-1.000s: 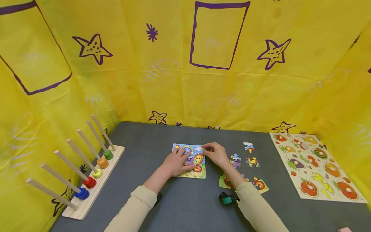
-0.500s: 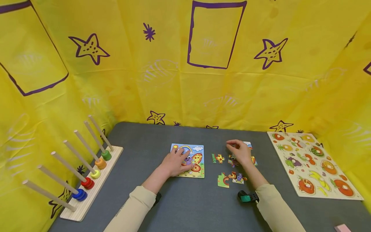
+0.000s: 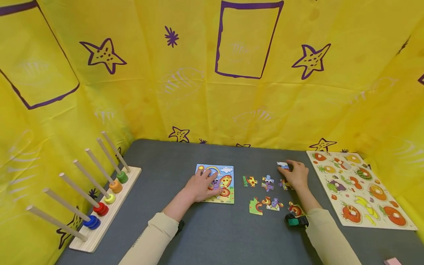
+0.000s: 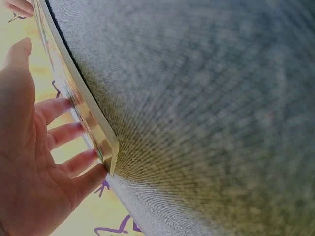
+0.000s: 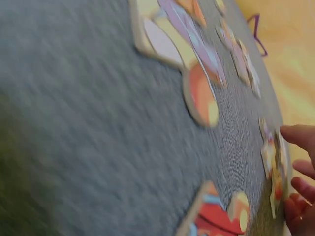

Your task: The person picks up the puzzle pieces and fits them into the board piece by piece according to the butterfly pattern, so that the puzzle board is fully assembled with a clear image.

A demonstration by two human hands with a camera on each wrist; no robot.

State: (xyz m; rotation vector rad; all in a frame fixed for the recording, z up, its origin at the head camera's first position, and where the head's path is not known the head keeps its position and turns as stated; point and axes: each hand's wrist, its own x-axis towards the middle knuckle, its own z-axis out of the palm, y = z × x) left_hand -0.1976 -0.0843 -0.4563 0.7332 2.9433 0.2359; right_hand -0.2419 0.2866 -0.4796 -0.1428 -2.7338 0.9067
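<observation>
My left hand rests with spread fingers on a square butterfly puzzle, a thin board with a rainbow and sun. In the left wrist view, the fingertips touch the board's top near its edge. My right hand is at a blue-sky puzzle piece, thumb and forefinger beside it and partly covering it. The piece lies flat on the table. In the right wrist view, the right hand is cut off at the edge, its fingers apart, close to blurred pieces.
Loose pieces lie between the hands, among them a purple-faced piece, a green-edged piece and a red-ringed piece. A wooden peg counter with coloured rings stands left. A fruit board lies right, a pink block at front right.
My right hand has left the butterfly board's upper right corner and moved right to the blue-sky piece, leaving a green-and-orange piece beside the board. The left hand stays in place.
</observation>
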